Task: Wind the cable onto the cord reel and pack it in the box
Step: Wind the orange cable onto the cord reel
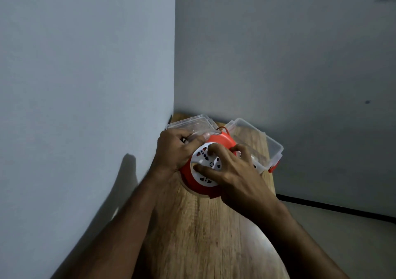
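An orange cord reel (194,181) with a white socket face (206,159) stands tilted on the wooden table (203,231). My left hand (173,150) grips its left rim. My right hand (231,171) lies over the socket face, fingertips pressing on the white disc. A short loop of orange cable (222,128) shows behind the reel. A clear plastic box (265,146) with orange latches stands just behind on the right. Its clear lid (188,122) lies at the back left.
Grey walls close in on the left and behind the narrow table. The table's right edge drops to a pale floor (342,225) with a dark skirting line.
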